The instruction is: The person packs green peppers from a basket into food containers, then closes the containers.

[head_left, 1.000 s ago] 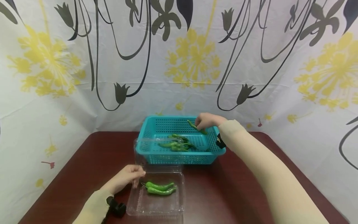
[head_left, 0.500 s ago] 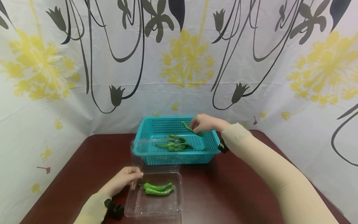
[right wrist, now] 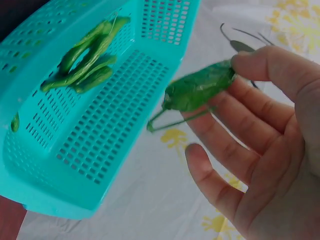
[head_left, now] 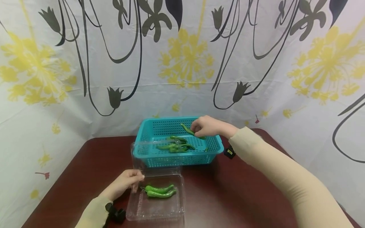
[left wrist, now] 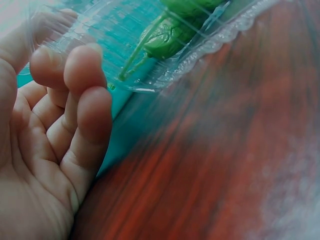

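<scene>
My right hand (head_left: 207,125) pinches a green chili pepper (head_left: 186,129) between thumb and fingers, above the right part of a turquoise basket (head_left: 176,161). In the right wrist view the held pepper (right wrist: 200,89) shows its stem pointing toward the basket. Several more green peppers (right wrist: 82,62) lie in a pile inside the basket. My left hand (head_left: 125,183) grips the left edge of a clear plastic clamshell container (head_left: 159,210), near its hinge. Two green peppers (head_left: 161,193) lie side by side in the container's base. Its raised lid leans against the basket's front.
Everything stands on a dark red wooden table (head_left: 228,196). A white patterned cloth (head_left: 188,101) hangs behind and at both sides. A small green piece (head_left: 206,149) lies at the basket's right side. Black camera mounts sit on both wrists.
The head view has turned slightly, so the scene sits further left. The right hand keeps the pepper over the basket with little movement. The left hand stays on the container.
</scene>
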Action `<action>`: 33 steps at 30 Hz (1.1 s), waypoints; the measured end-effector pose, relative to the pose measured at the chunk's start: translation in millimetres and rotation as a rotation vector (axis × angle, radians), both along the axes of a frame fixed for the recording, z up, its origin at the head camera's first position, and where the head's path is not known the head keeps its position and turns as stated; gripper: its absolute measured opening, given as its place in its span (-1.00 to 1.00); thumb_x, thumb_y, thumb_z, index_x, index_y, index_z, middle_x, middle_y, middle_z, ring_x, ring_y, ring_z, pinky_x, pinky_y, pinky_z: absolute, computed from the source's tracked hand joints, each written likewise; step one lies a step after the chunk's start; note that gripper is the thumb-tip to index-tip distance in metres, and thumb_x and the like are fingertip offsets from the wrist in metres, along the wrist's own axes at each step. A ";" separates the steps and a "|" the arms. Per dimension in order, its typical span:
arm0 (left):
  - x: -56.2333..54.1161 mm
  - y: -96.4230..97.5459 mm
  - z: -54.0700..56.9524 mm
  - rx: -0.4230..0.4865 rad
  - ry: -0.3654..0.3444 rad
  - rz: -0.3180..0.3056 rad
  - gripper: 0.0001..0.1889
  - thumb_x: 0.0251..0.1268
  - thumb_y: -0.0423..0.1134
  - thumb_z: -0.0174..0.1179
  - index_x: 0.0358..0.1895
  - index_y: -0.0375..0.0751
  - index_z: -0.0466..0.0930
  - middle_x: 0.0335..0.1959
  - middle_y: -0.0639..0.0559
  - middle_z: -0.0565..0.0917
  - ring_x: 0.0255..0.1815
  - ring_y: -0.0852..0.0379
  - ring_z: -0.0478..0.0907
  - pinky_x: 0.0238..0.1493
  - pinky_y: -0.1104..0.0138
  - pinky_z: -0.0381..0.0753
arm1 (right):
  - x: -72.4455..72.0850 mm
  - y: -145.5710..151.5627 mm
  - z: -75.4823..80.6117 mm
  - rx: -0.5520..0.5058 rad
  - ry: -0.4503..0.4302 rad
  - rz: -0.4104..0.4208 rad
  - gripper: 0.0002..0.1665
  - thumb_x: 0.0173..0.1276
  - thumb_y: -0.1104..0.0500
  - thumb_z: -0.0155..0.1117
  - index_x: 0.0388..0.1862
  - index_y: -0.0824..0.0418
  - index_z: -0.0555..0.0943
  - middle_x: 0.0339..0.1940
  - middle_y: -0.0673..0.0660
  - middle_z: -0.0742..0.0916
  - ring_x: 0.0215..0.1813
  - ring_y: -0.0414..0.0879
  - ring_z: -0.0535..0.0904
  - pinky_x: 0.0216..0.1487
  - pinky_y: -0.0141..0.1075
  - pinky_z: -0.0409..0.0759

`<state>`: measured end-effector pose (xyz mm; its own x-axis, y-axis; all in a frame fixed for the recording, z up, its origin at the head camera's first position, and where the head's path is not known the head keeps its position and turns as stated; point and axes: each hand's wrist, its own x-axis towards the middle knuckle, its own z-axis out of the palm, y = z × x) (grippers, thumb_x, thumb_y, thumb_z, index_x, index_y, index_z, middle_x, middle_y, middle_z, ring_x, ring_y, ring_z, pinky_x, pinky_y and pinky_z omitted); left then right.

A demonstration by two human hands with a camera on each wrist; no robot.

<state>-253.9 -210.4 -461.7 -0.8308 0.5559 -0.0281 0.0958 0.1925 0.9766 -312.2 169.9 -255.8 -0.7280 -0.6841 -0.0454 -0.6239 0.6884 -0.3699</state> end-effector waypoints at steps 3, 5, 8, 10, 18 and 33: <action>-0.4 0.2 -1.2 0.001 -0.001 -0.001 -0.67 0.43 -0.20 0.12 -0.45 -0.40 0.44 -0.72 0.09 0.47 -0.67 0.18 0.50 -0.53 0.28 0.55 | 7.8 0.1 2.7 -0.019 0.026 0.000 -0.68 0.36 0.24 0.17 0.07 0.22 0.62 -0.08 0.08 0.71 -0.04 -0.09 0.63 -0.05 -0.16 0.58; -1.4 -0.3 -0.7 -0.003 0.010 0.000 -0.67 0.44 -0.20 0.11 -0.47 -0.38 0.44 -0.73 0.09 0.47 -0.67 0.18 0.49 -0.53 0.27 0.55 | 13.7 -1.7 6.4 -0.038 0.044 0.001 -0.69 0.35 0.23 0.18 0.05 0.20 0.63 -0.10 0.07 0.71 -0.07 -0.12 0.63 -0.07 -0.18 0.59; -1.6 -0.6 0.1 -0.014 0.009 -0.003 -0.66 0.44 -0.19 0.11 -0.46 -0.39 0.44 -0.72 0.08 0.47 -0.67 0.18 0.50 -0.51 0.25 0.56 | 26.1 -6.2 11.7 -0.062 0.055 0.003 -0.69 0.33 0.24 0.19 0.04 0.18 0.65 -0.11 0.04 0.71 -0.12 -0.18 0.63 -0.12 -0.21 0.59; -1.0 -0.7 0.3 -0.021 -0.005 -0.002 -0.65 0.45 -0.17 0.11 -0.45 -0.41 0.44 -0.71 0.07 0.47 -0.66 0.17 0.49 -0.47 0.23 0.57 | 35.5 -10.9 14.8 -0.071 0.057 0.018 -0.68 0.32 0.25 0.19 0.04 0.18 0.65 -0.12 0.03 0.71 -0.19 -0.22 0.63 -0.18 -0.24 0.58; -1.0 0.2 -0.6 -0.021 -0.023 0.005 -0.64 0.44 -0.16 0.12 -0.43 -0.43 0.46 -0.71 0.06 0.47 -0.67 0.16 0.48 -0.45 0.20 0.57 | 57.8 -32.9 15.1 -0.042 0.065 0.115 -0.69 0.32 0.24 0.20 0.03 0.18 0.65 -0.15 0.01 0.72 -0.43 -0.30 0.57 -0.28 -0.32 0.53; 0.1 0.4 -0.6 -0.016 0.029 0.004 -0.56 0.45 -0.19 0.11 -0.35 -0.66 0.39 -0.73 0.06 0.48 -0.69 0.17 0.49 -0.47 0.20 0.58 | 63.7 -66.0 -2.5 -0.026 0.027 0.183 -0.72 0.31 0.27 0.23 -0.01 0.14 0.67 -0.13 -0.02 0.73 -0.27 -0.34 0.61 -0.19 -0.35 0.54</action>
<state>-253.9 -210.0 -462.3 -0.8336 0.5523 -0.0125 0.1237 0.2086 0.9701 -248.5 103.9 -258.3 -0.5917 -0.8061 -0.0081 -0.7480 0.5527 -0.3674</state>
